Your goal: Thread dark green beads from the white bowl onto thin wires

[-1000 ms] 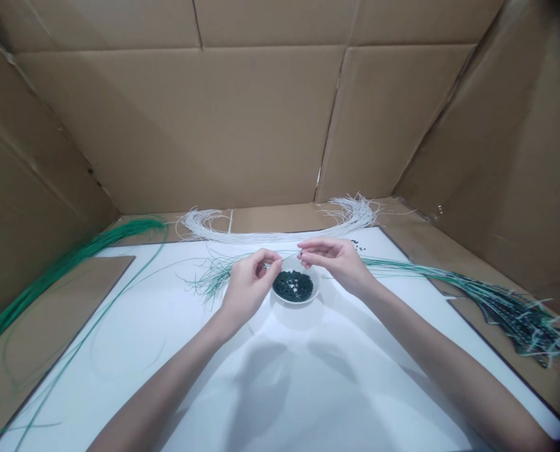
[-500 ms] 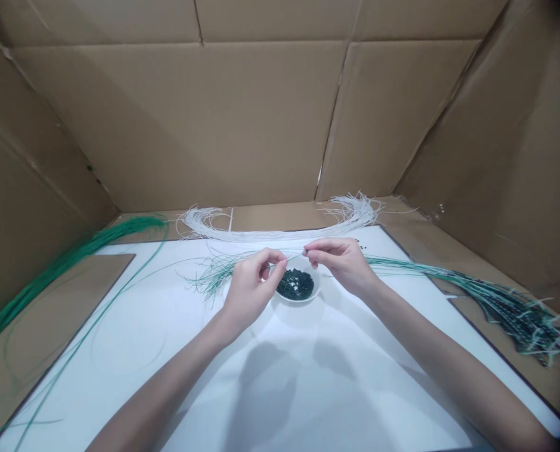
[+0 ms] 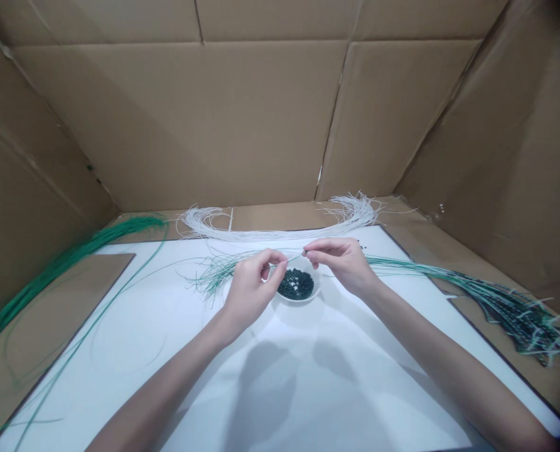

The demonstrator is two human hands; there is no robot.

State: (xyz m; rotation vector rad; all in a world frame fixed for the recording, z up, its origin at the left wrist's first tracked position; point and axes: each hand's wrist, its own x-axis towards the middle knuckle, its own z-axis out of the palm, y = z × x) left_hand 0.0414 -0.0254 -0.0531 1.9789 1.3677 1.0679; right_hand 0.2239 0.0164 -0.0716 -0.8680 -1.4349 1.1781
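My left hand [image 3: 250, 289] is closed in a pinch on a thin pale cord [image 3: 287, 259] that runs toward my right hand [image 3: 341, 263]. The right hand's fingertips pinch a tiny dark bead [image 3: 304, 252] at the cord's end. Both hands hover just above a small white bowl [image 3: 314, 292] filled with dark green beads [image 3: 296, 284], on a white sheet [image 3: 280, 370].
A bundle of white cords [image 3: 270, 235] curves along the back edge. Green cords [image 3: 58, 267] trail off to the left. A bundle of green cords strung with beads [image 3: 506, 304] lies at the right. Loose cord ends [image 3: 209, 276] fan out left of the bowl. Cardboard walls [image 3: 261, 113] surround everything.
The hands rose slightly off the bowl and drew closer, the right hand bringing the bead to the cord's tip. Little moved in the last half second.
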